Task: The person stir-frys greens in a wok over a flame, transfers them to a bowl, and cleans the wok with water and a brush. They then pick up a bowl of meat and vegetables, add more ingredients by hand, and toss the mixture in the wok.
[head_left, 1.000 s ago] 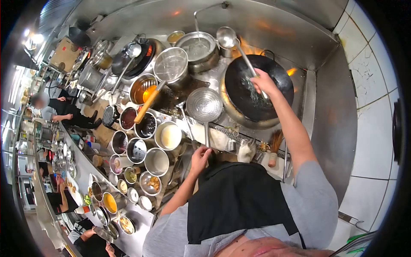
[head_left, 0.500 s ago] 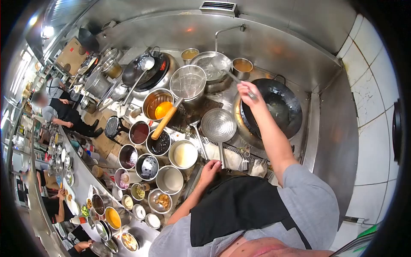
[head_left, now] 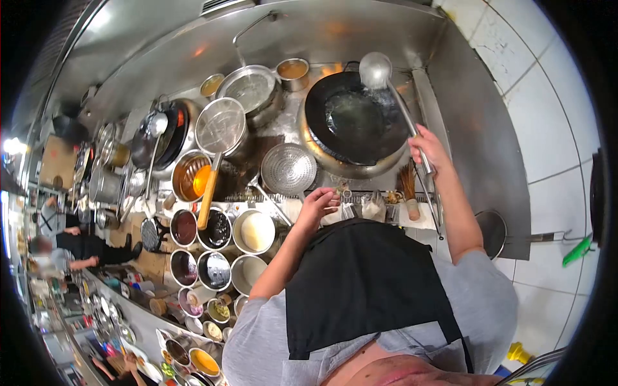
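My right hand (head_left: 428,149) is wrapped tight around the long steel handle of a round-bowled metal ladle (head_left: 375,69), whose bowl hangs over the far rim of the big black round wok (head_left: 357,119), at about one o'clock of the wok's centre. The wok sits on its burner ring against the steel back wall, a little liquid shining at its bottom. My left hand (head_left: 317,206) rests at the front edge of the stove, fingers curled loosely and holding nothing that I can make out; whether it touches the white cloth (head_left: 374,207) lying at its three o'clock, I cannot tell. At twelve o'clock of that hand lies a round perforated steel skimmer (head_left: 288,168), just beside the wok's left rim. At nine o'clock of the hand stands a steel pot of pale cream liquid (head_left: 257,231), with dark sauce pots beside it. A steel pot of orange oil (head_left: 192,177) with a wooden handle lying across it stands farther toward ten o'clock. A bamboo wok brush (head_left: 408,190) stands upright between my two arms, near the cloth. Another person in dark clothes (head_left: 77,248) works well apart, far toward nine o'clock.
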A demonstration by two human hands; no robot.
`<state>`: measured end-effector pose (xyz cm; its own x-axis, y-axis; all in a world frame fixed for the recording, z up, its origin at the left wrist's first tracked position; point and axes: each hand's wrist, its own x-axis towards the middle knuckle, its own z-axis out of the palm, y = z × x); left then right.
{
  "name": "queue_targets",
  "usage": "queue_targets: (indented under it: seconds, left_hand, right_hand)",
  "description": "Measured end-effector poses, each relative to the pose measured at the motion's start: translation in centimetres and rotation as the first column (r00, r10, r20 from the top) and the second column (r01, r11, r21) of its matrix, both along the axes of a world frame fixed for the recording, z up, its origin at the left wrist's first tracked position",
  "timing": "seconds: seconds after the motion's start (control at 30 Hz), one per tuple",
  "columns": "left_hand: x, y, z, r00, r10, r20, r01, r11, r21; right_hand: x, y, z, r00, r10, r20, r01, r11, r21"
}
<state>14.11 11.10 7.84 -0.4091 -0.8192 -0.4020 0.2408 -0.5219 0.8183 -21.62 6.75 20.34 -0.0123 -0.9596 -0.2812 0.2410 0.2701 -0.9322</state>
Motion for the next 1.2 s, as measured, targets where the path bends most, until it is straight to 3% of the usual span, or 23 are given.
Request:
queue_targets:
  seconds: [0.07, 0.13, 0.27, 0.33, 0.4, 0.47, 0.5, 0.53, 0.6, 0.67, 0.73, 0.77, 0.8, 0.83, 0.87, 0.9, 0.93, 1.0, 1.03, 1.07, 1.13, 1.17, 1.2]
  left_hand:
    - [-1.4, -0.8, 1.9, 0.969, -0.151, -0.194, 0.177, 0.976, 0.125]
    - [-3.1, -1.6, 2.5, 0.961, -0.227, -0.156, 0.244, 0.964, 0.105]
    - [-6.3, -2.2, 3.6, 0.926, -0.341, -0.163, 0.359, 0.929, 0.093]
    - [-7.8, -2.3, 3.9, 0.884, -0.386, -0.264, 0.416, 0.907, 0.069]
    - [-9.2, -2.0, 4.2, 0.871, -0.414, -0.265, 0.449, 0.890, 0.083]
    - [-10.3, -1.6, 5.3, 0.864, -0.387, -0.322, 0.452, 0.878, 0.155]
    - [-10.7, -1.5, 5.4, 0.839, -0.402, -0.366, 0.482, 0.862, 0.156]
    - [-10.8, -1.3, 5.2, 0.838, -0.413, -0.358, 0.491, 0.856, 0.160]
    - [-10.4, -1.2, 4.4, 0.827, -0.322, -0.461, 0.469, 0.847, 0.250]
    - [-9.3, -1.0, 5.4, 0.853, -0.282, -0.440, 0.424, 0.865, 0.269]
    - [-8.3, -0.6, 7.1, 0.901, -0.142, -0.410, 0.284, 0.908, 0.308]
    - [-7.5, -0.7, 7.2, 0.889, -0.115, -0.443, 0.263, 0.921, 0.287]
    - [-6.7, -0.9, 7.0, 0.906, -0.031, -0.422, 0.196, 0.915, 0.352]
    - [-5.5, -1.3, 6.4, 0.930, -0.015, -0.367, 0.162, 0.914, 0.373]
    - [-4.4, -1.9, 5.7, 0.949, -0.001, -0.315, 0.129, 0.913, 0.388]
    - [-3.8, -2.2, 5.3, 0.991, 0.038, -0.129, 0.015, 0.925, 0.381]
    - [-2.5, -3.3, 3.2, 0.979, 0.001, -0.204, 0.081, 0.915, 0.394]
    - [-1.7, -4.2, 3.1, 0.999, -0.053, 0.006, 0.049, 0.952, 0.303]
    - [-1.2, -4.7, 1.7, 0.975, -0.174, 0.140, 0.152, 0.976, 0.156]
    - [-1.5, -4.6, 1.6, 0.976, -0.164, 0.140, 0.142, 0.978, 0.154]
    - [-2.4, -4.1, 1.1, 0.713, -0.070, 0.697, 0.213, 0.970, -0.120]
    - [-2.2, -4.5, 0.4, 0.608, -0.060, 0.792, 0.291, 0.944, -0.152]
    - [-2.3, -4.7, 0.7, 0.605, -0.055, 0.794, 0.288, 0.945, -0.155]
  right_hand:
    - [-1.0, 2.5, 0.1, 0.996, -0.090, 0.020, 0.088, 0.992, 0.089]
    - [-2.0, 4.4, 0.4, 0.989, -0.137, 0.059, 0.130, 0.984, 0.119]
    - [-3.1, 8.1, -2.4, 0.979, -0.175, -0.108, 0.187, 0.975, 0.119]
    - [-1.4, 9.2, -2.6, 0.831, -0.079, -0.550, 0.175, 0.977, 0.125]
    - [-1.1, 9.7, -10.0, 0.420, -0.265, -0.868, 0.026, 0.959, -0.281]
    - [1.8, 10.8, -9.6, 0.440, -0.138, -0.888, 0.030, 0.990, -0.139]
    - [3.2, 11.1, -6.8, 0.769, -0.002, -0.639, 0.057, 0.996, 0.066]
    - [4.1, 11.4, -4.3, 0.964, 0.074, -0.257, -0.006, 0.967, 0.256]
    - [5.6, 10.9, -6.9, 0.976, 0.073, 0.205, -0.081, 0.996, 0.033]
    - [4.8, 11.4, -7.1, 0.984, 0.062, 0.165, -0.088, 0.984, 0.156]
    - [2.8, 10.7, -9.2, 0.889, 0.144, 0.435, -0.198, 0.977, 0.082]
    - [1.9, 10.4, -11.9, 0.985, 0.057, 0.162, -0.068, 0.995, 0.067]
    - [-0.3, 9.8, -16.8, 0.944, 0.114, -0.308, -0.078, 0.989, 0.126]
    - [-1.6, 10.4, -17.5, 0.560, 0.158, -0.813, -0.111, 0.987, 0.116]
    - [-2.9, 12.0, -19.9, 0.376, 0.162, -0.912, -0.104, 0.986, 0.133]
    - [-3.5, 13.7, -22.8, 0.174, 0.156, -0.972, -0.093, 0.985, 0.142]
    - [-3.7, 14.7, -24.4, 0.173, 0.159, -0.972, -0.114, 0.983, 0.140]
    - [-3.6, 16.4, -26.7, 0.234, 0.119, -0.965, 0.051, 0.990, 0.135]
    - [-3.6, 16.5, -27.7, 0.235, 0.122, -0.964, 0.039, 0.990, 0.135]
    - [-3.6, 16.3, -27.9, 0.208, 0.137, -0.969, 0.042, 0.988, 0.149]
    - [-4.4, 15.6, -28.3, 0.180, 0.153, -0.972, 0.036, 0.986, 0.162]
    - [-4.6, 14.5, -25.6, 0.691, 0.046, -0.722, 0.195, 0.949, 0.248]
    - [-4.7, 13.5, -24.2, 0.951, -0.177, -0.255, 0.271, 0.874, 0.402]
